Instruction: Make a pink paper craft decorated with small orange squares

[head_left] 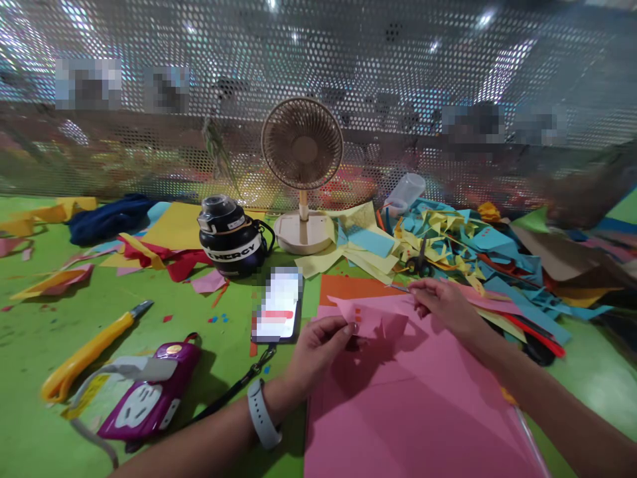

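Note:
My left hand, with a pale watch on the wrist, pinches the left part of a small pink paper piece that has orange-red marks near its left end. My right hand is closed at the upper right of that piece, with a thin pointed thing at its fingertips; what it is cannot be made out. Beneath both hands lies a large pink sheet, with an orange sheet showing behind it.
A lit phone, a black bottle and a fan stand or lie ahead. Left are a yellow-handled tool and a purple device. Paper scraps and dark scissors lie at back right.

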{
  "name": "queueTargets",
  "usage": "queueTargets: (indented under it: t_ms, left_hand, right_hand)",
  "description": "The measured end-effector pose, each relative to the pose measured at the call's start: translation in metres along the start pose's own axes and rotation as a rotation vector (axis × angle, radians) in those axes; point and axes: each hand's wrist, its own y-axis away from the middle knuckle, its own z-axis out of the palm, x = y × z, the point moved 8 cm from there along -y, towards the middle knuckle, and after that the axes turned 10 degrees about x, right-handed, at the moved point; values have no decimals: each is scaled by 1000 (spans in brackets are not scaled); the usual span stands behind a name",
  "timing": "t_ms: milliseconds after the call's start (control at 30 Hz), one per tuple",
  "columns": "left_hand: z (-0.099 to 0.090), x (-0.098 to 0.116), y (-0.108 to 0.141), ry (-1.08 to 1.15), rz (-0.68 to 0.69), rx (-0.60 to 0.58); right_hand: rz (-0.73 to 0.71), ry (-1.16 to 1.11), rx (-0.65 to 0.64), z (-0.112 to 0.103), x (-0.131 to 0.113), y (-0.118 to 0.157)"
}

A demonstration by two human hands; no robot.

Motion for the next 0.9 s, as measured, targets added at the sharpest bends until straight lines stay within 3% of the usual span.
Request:
queueTargets:
  t_ms: [100, 367, 500, 667, 900]
  left_hand:
    - [1, -1, 1, -13, -8, -12]
    - [5, -6, 3, -11, -32, -82]
    - [5, -5, 2, -20, -30, -89]
    - [5, -12, 0, 36, -74, -98]
    - [4, -17, -3, 11, -98, -92]
  right_hand:
    - [35, -54, -42, 16, -12, -16]
    - [-90, -18, -101, 69, -36, -38]
    - [-69, -21, -108, 73, -30, -41]
    - [60, -148, -73, 70, -20, -55]
    - [169, -338, -33, 88, -1, -61]
